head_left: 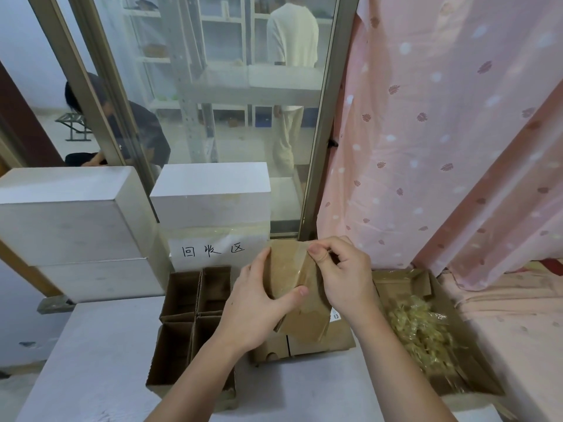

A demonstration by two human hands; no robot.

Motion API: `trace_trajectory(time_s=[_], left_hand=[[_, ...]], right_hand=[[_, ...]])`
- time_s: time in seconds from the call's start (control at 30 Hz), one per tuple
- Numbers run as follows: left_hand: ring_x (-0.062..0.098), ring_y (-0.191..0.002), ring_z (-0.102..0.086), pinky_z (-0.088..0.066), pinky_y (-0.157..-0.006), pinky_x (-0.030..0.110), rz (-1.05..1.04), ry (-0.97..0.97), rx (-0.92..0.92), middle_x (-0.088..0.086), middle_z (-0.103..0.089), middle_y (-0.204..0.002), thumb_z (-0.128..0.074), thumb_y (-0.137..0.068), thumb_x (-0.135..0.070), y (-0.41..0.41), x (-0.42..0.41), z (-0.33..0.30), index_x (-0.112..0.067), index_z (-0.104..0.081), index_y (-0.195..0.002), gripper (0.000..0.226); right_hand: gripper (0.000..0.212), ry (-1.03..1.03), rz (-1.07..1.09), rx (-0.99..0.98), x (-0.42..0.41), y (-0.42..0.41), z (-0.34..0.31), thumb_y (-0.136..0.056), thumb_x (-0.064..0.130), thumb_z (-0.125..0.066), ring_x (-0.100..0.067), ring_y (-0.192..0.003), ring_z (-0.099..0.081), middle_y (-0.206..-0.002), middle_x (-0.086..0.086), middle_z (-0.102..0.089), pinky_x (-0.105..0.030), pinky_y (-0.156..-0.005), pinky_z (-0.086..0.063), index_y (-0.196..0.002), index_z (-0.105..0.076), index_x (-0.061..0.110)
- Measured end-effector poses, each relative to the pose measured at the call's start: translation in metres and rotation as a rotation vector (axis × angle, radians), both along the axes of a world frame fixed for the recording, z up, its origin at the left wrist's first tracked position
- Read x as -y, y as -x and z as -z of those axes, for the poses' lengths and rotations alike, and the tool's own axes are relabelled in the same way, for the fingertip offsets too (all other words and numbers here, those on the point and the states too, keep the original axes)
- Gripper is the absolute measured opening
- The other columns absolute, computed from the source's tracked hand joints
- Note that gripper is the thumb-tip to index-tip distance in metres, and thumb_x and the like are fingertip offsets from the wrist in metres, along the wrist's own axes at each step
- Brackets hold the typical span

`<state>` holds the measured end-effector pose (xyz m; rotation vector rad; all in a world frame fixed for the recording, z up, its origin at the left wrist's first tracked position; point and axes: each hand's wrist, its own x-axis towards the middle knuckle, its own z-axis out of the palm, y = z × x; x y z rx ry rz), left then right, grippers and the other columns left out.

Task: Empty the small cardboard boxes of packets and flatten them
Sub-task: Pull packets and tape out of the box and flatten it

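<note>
- The left hand [256, 303] grips a small cardboard box [289, 278] from the left side, fingers behind it and thumb curled across its front face.
- The right hand [341, 275] is at the box's upper right corner, thumb and curled fingers pinching a strip of clear tape [300, 271] that runs down the front of the box.
- The box is held up in the air between both hands, above the desk [100, 345], tilted and partly collapsed.
- Directly under it lies flattened cardboard [310, 342], brown, flat on the desk.
- Left of the hands stand open cardboard boxes [182, 324] packed side by side in a block of four, their tops open.
- To the right sits a shallow cardboard tray [475, 370] holding a heap of clear yellowish packets [420, 333].
- Behind the boxes a white sheet with handwritten characters [213, 250] is taped to a white foam block [210, 196]; a larger white foam block [70, 217] stands to its left.
- A pink patterned curtain [441, 132] hangs on the right.
- Beyond the glass window [213, 86] one person [292, 35] stands in pale clothes with their back turned, and another person [137, 129] crouches in dark clothes.
</note>
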<state>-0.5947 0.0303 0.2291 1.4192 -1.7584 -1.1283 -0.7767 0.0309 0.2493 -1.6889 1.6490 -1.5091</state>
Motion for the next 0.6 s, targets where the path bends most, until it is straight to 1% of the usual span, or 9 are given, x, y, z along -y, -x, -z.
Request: trace_trajectory(time_s=[0.1,0.2,0.27,0.3,0.37,0.4,0.47,0.53,0.6], left_hand=[[0.005,-0.132,-0.048,-0.047,-0.111,0.047,0.000,-0.010,-0.045,-0.022,-0.045,-0.144,-0.070,-0.064,-0.082,-0.003,0.001,0.004,-0.063,-0.026,-0.149,0.097],[0.004,-0.132,-0.049,-0.047,-0.112,0.046,-0.012,-0.026,-0.077,-0.023,-0.045,-0.144,-0.071,-0.064,-0.081,-0.008,0.003,0.005,-0.074,-0.027,-0.139,0.088],[0.003,-0.132,-0.049,-0.047,-0.112,0.046,-0.028,-0.026,-0.092,-0.024,-0.045,-0.143,-0.073,-0.065,-0.080,-0.010,0.003,0.003,-0.079,-0.026,-0.132,0.082],[0.004,-0.132,-0.049,-0.048,-0.112,0.046,-0.033,-0.017,-0.087,-0.024,-0.045,-0.143,-0.073,-0.065,-0.079,-0.009,0.003,0.002,-0.078,-0.026,-0.134,0.084],[0.006,-0.131,-0.049,-0.048,-0.111,0.045,-0.044,0.007,-0.058,-0.022,-0.043,-0.143,-0.070,-0.063,-0.079,-0.007,0.000,0.000,-0.071,-0.023,-0.145,0.094],[0.007,-0.132,-0.048,-0.048,-0.111,0.045,-0.046,0.019,-0.038,-0.022,-0.042,-0.142,-0.068,-0.062,-0.080,-0.005,-0.001,-0.002,-0.067,-0.020,-0.149,0.099],[0.008,-0.132,-0.046,-0.047,-0.111,0.046,-0.034,0.042,-0.013,-0.022,-0.041,-0.142,-0.067,-0.063,-0.080,-0.003,-0.004,-0.004,-0.062,-0.019,-0.152,0.103],[0.008,-0.133,-0.045,-0.047,-0.111,0.047,-0.014,0.046,-0.018,-0.022,-0.041,-0.144,-0.067,-0.064,-0.080,-0.002,-0.005,-0.004,-0.060,-0.019,-0.154,0.104],[0.007,-0.135,-0.043,-0.046,-0.112,0.047,-0.006,0.049,-0.018,-0.023,-0.040,-0.145,-0.067,-0.064,-0.080,-0.002,-0.006,-0.003,-0.060,-0.018,-0.154,0.104]], right_hand=[[0.031,-0.004,0.024,0.005,-0.002,-0.005,-0.002,-0.099,0.040,-0.056,-0.007,-0.092,-0.062,-0.095,0.020,-0.067,-0.020,-0.081,-0.045,-0.090,-0.077,0.019],[0.034,-0.130,-0.082,0.122,-0.006,-0.004,-0.011,-0.099,0.051,-0.046,-0.007,-0.102,-0.062,-0.098,0.024,-0.068,-0.025,-0.090,-0.047,-0.096,-0.077,0.036],[0.013,-0.169,-0.154,0.077,-0.007,-0.003,-0.017,-0.096,0.048,-0.058,-0.002,-0.109,-0.060,-0.105,0.034,-0.065,-0.023,-0.096,-0.045,-0.100,-0.069,0.051],[0.013,-0.178,-0.167,0.047,-0.008,-0.004,-0.019,-0.091,0.043,-0.070,-0.001,-0.108,-0.059,-0.106,0.032,-0.064,-0.020,-0.095,-0.046,-0.098,-0.067,0.053],[0.026,-0.163,-0.143,0.058,-0.008,-0.004,-0.017,-0.079,0.035,-0.085,-0.002,-0.101,-0.060,-0.101,0.020,-0.066,-0.017,-0.088,-0.047,-0.091,-0.067,0.050],[0.022,-0.135,-0.118,0.083,-0.006,-0.005,-0.017,-0.080,0.033,-0.085,-0.003,-0.098,-0.061,-0.097,0.016,-0.066,-0.019,-0.085,-0.047,-0.088,-0.068,0.046],[0.008,-0.035,-0.055,0.088,-0.005,-0.004,-0.015,-0.087,0.038,-0.078,-0.008,-0.091,-0.062,-0.089,0.011,-0.066,-0.022,-0.080,-0.047,-0.082,-0.072,0.037],[0.029,0.054,0.006,0.036,-0.003,-0.005,-0.012,-0.090,0.049,-0.064,-0.010,-0.086,-0.062,-0.083,0.013,-0.065,-0.022,-0.076,-0.045,-0.079,-0.073,0.024],[0.032,0.072,0.048,0.036,-0.002,-0.008,-0.009,-0.094,0.049,-0.057,-0.008,-0.082,-0.059,-0.080,0.019,-0.063,-0.023,-0.072,-0.043,-0.074,-0.068,0.027]])
